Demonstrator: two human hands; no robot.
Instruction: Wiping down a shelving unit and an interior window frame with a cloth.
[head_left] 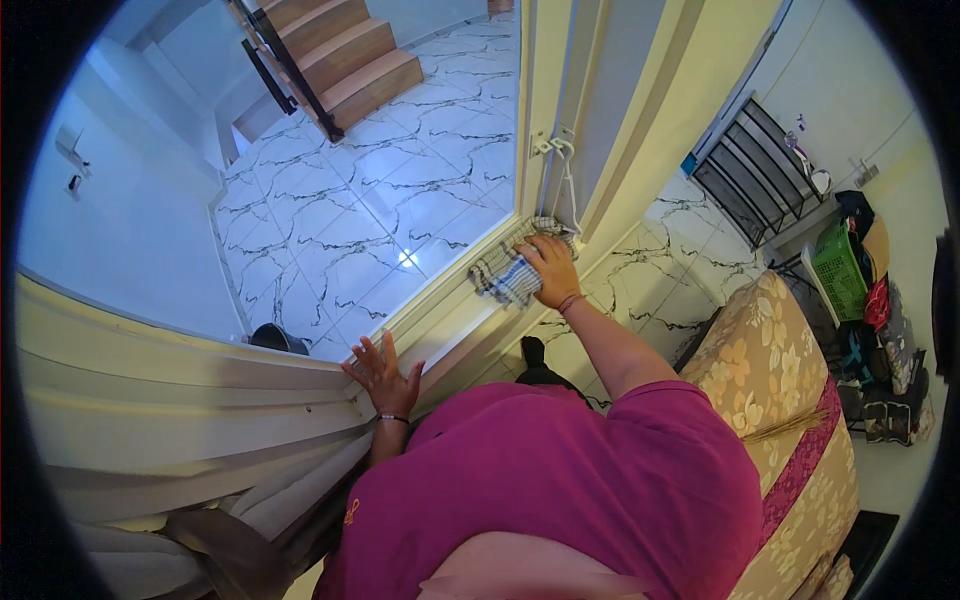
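A checked cloth (pixel 500 268), white with dark and blue lines, lies bunched on the pale window sill (pixel 440 325) close to its right corner. My right hand (pixel 550 270) rests on this cloth, fingers bent over it and pressing it to the sill. Farther left along the same ledge, my left hand (pixel 385 378) has its fingers spread against the frame and holds nothing. Just past the cloth, a white window handle (pixel 570 185) hangs on the upright frame beside the corner.
Beyond the opening are a marbled tile floor (pixel 330 215), wooden stairs (pixel 345 60) and a dark bucket (pixel 278 340). A curtain (pixel 180 400) hangs at my left. On the right stand a floral-covered bed (pixel 760 350), a green basket (pixel 838 272) and a black metal rack (pixel 760 165).
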